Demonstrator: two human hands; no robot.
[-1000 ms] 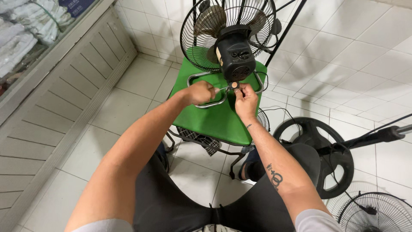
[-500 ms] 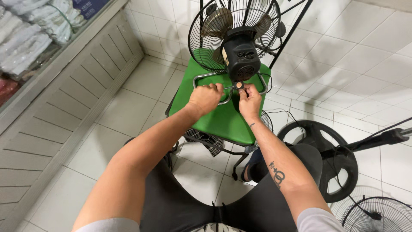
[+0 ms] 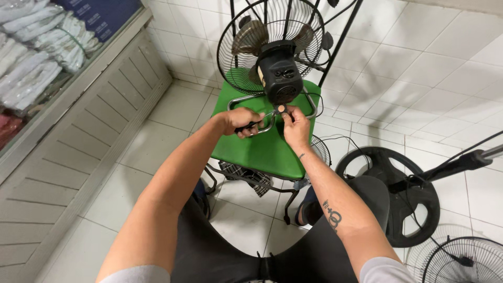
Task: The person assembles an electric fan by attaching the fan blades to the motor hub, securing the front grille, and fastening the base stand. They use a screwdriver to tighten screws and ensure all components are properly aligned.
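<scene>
Gripping pliers (image 3: 260, 123) in closed left hand (image 3: 238, 120) — right hand (image 3: 295, 126) pinching small round part (image 3: 281, 109) below fan motor (image 3: 277, 78), over green chair (image 3: 262, 149).

White tiled floor (image 3: 429, 68); round black fan base (image 3: 390, 196) right; wire fan guard (image 3: 461, 262) bottom right; perhaps folded cloths (image 3: 47, 42) upper left
</scene>
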